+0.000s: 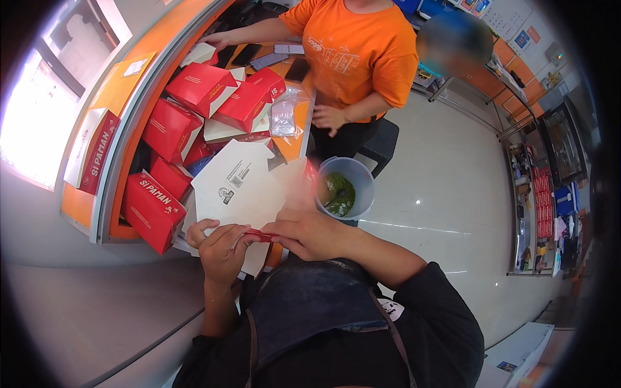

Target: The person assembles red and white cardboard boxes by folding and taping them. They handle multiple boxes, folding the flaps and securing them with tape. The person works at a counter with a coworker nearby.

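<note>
Between my two hands is a partly folded paper food box, its white inner side facing up and a strip of red showing at the near edge. My left hand pinches that near edge, thumb and fingers closed on the card. Beside it, my right hand grips the same red edge, fingers bent over it. The flat white panels fan out beyond my hands toward the pile of boxes. Part of the box's right side is blurred.
Folded red-and-white boxes are heaped on the orange counter at the left. A bucket with green contents stands right of my hands. Across from me, a person in an orange shirt reaches to the boxes. A dark stool is beside them.
</note>
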A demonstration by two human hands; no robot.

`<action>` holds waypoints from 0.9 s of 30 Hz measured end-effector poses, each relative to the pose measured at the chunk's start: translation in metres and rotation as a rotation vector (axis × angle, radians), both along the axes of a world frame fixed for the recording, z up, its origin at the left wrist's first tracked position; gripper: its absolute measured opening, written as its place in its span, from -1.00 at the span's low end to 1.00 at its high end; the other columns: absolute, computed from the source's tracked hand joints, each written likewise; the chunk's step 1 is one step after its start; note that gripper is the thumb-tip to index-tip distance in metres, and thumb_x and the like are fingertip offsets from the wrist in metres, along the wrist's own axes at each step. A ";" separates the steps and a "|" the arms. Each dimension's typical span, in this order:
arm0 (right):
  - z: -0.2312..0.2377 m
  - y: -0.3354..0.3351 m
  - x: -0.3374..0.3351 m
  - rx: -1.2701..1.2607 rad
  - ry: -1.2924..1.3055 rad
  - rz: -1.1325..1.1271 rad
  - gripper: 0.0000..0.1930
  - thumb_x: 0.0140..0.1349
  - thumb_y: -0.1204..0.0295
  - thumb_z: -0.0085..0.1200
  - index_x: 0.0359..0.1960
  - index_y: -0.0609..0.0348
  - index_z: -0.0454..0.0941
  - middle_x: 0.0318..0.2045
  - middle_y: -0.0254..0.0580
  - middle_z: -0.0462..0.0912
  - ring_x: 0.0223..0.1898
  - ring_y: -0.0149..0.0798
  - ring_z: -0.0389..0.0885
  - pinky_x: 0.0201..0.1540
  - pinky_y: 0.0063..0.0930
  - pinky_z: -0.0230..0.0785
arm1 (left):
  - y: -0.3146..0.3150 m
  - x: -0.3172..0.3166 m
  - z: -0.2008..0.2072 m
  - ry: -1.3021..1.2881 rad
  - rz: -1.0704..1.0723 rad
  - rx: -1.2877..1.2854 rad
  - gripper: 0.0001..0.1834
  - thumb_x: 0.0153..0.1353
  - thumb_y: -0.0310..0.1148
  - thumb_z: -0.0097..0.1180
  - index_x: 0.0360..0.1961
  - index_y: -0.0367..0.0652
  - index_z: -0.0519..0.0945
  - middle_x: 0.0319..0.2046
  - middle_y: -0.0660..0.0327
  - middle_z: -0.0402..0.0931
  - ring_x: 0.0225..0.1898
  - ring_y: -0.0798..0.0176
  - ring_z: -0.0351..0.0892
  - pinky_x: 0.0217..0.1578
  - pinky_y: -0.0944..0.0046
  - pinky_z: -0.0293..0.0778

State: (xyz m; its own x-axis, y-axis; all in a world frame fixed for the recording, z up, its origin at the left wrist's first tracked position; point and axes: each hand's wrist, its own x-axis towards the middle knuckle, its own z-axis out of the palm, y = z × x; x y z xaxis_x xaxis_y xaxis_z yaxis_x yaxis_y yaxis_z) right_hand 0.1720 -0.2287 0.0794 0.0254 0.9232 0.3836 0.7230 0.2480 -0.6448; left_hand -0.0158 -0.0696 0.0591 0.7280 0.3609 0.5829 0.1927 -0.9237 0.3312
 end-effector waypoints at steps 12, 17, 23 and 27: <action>-0.012 0.009 -0.007 -0.038 -0.091 0.025 -0.74 0.27 0.46 0.21 -0.01 0.12 0.65 -0.29 -0.22 0.61 -0.08 -0.11 0.54 0.25 -0.18 0.19 | 0.002 0.004 -0.014 0.048 -0.118 -0.072 -0.87 0.00 -0.32 0.49 -0.40 0.22 0.80 -0.36 0.60 0.77 -0.04 0.30 0.53 0.29 -0.01 0.01; -0.007 0.004 -0.003 -0.030 -0.022 -0.053 -0.64 0.30 0.44 0.20 0.14 0.12 0.58 -0.25 -0.20 0.64 -0.08 -0.07 0.53 0.23 -0.17 0.21 | -0.004 0.004 -0.017 -0.025 0.008 -0.109 -0.85 0.05 -0.39 0.43 -0.38 0.20 0.79 -0.29 0.59 0.78 0.04 0.26 0.57 0.29 -0.01 0.02; -0.017 0.005 -0.011 0.023 -0.053 -0.017 -0.55 0.28 0.43 0.28 0.20 0.18 0.52 -0.26 -0.10 0.64 -0.14 0.00 0.55 0.11 -0.10 0.28 | -0.006 0.001 -0.020 -0.020 -0.159 -0.138 -0.78 0.09 -0.53 0.33 -0.31 0.11 0.79 -0.17 0.47 0.79 0.12 0.19 0.58 0.29 0.02 0.11; -0.012 0.002 -0.008 -0.068 -0.110 -0.168 -0.51 0.23 0.44 0.34 0.18 0.23 0.50 -0.29 -0.02 0.64 -0.19 0.02 0.54 0.03 -0.12 0.29 | 0.009 -0.004 -0.043 -0.427 -0.247 -0.117 -0.72 0.20 -0.54 0.35 -0.06 -0.06 0.73 0.08 0.22 0.70 0.19 0.13 0.56 0.23 0.06 0.37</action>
State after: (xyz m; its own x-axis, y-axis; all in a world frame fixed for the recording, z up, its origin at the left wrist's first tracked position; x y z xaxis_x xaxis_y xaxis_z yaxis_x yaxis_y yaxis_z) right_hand 0.1644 -0.2263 0.0673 0.1427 0.9334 0.3292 0.8175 0.0763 -0.5709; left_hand -0.0195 -0.0605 0.0158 0.5050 0.2888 0.8133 -0.2019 -0.8767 0.4367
